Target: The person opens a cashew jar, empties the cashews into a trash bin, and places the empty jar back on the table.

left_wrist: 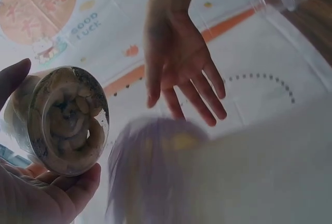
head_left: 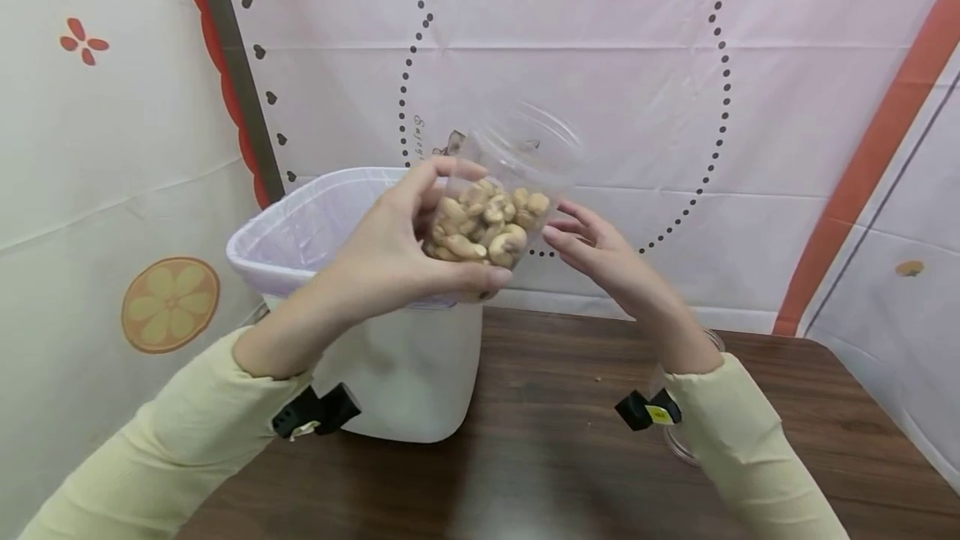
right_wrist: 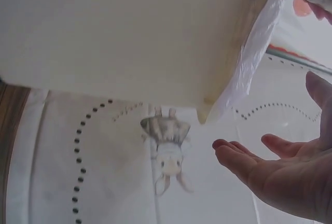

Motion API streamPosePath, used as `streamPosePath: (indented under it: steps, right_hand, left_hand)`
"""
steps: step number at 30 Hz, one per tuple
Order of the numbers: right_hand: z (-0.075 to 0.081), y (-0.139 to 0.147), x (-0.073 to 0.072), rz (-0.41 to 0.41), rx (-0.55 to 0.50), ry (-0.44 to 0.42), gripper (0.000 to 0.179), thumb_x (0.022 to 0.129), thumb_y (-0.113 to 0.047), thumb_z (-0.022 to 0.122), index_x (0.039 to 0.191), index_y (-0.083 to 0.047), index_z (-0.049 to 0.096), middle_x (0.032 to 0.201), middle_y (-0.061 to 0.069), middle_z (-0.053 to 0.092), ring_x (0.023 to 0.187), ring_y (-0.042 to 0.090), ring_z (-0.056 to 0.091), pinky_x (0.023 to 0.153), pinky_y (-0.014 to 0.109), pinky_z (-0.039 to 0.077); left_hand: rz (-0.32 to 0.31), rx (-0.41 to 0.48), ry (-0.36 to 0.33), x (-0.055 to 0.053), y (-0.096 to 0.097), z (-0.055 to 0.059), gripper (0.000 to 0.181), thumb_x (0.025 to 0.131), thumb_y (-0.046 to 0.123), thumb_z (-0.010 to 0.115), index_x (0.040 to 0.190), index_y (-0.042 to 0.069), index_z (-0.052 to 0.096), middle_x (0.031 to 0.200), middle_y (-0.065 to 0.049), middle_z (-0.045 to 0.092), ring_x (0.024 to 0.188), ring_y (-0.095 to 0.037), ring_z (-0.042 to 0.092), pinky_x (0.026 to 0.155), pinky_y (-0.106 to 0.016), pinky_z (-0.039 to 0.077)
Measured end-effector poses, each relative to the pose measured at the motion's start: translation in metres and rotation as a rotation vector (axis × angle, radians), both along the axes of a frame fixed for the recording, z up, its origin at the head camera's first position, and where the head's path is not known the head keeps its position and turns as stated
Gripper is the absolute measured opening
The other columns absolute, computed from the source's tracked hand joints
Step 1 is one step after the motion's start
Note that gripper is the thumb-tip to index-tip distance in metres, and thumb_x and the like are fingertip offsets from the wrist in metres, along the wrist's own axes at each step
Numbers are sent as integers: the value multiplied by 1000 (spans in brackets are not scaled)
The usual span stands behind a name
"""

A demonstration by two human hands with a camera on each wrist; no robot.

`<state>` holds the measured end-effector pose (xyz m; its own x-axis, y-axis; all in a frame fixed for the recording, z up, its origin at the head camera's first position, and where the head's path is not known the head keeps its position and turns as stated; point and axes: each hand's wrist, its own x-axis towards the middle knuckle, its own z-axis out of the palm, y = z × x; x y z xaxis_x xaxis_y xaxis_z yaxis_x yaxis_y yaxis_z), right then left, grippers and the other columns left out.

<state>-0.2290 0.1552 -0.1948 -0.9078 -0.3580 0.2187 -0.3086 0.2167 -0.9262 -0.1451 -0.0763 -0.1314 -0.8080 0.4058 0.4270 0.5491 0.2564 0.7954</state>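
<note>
My left hand (head_left: pixel 375 252) grips a clear plastic jar (head_left: pixel 517 148) partly filled with cashews (head_left: pixel 487 223), thumb underneath and fingers along its far side. The jar is tilted, its ridged clear rim up and to the right, in the air beside the bin's right edge. In the left wrist view the round base of the jar (left_wrist: pixel 67 125) faces the camera, with cashews visible through it. Just right of the jar, my right hand (head_left: pixel 615 261) hovers with fingers extended and holds nothing. The right wrist view also shows that right hand (right_wrist: pixel 280 175) with spread fingers.
A white bin (head_left: pixel 397 365) with a pale purple liner (head_left: pixel 288 232) stands at left on the dark wooden table (head_left: pixel 547 407). Behind my right wrist is another clear container (head_left: pixel 681 444), partly hidden. A printed cloth (head_left: pixel 570 82) hangs behind the table.
</note>
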Motion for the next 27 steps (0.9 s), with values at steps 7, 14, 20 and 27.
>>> streamPosePath:
  steps: [7, 14, 20, 27]
  right_hand:
    - [9, -27, -5, -20, 69, 44, 65, 90, -34, 53, 145, -20, 21, 143, 15, 28, 129, 28, 34, 105, 48, 25]
    - [16, -49, -8, -30, 103, 54, 69, 87, -36, 57, 144, -24, 22, 148, 14, 19, 134, 28, 24, 105, 47, 26]
    - [14, -60, -13, 12, 122, 63, 76, 84, -31, 62, 145, -18, 19, 143, 15, 31, 129, 27, 33, 102, 44, 32]
    - [14, -62, -16, -22, 164, 52, 77, 83, -35, 63, 145, -18, 20, 139, 15, 37, 126, 26, 37, 101, 44, 32]
  left_hand:
    - [93, -106, 116, 0, -22, 10, 69, 67, 10, 80, 123, 15, 40, 102, -2, 61, 91, -13, 60, 76, -30, 51]
    - [188, -168, 118, -4, -44, 19, 72, 66, 18, 81, 125, 17, 40, 103, -5, 59, 91, -17, 60, 75, -29, 52]
    - [293, -204, 163, -15, -64, 25, 74, 64, 22, 83, 126, 18, 41, 103, -10, 57, 86, -21, 60, 66, -26, 52]
    - [360, -252, 146, -28, -81, 30, 75, 66, 21, 82, 127, 16, 39, 104, -11, 52, 85, -17, 58, 64, -20, 51]
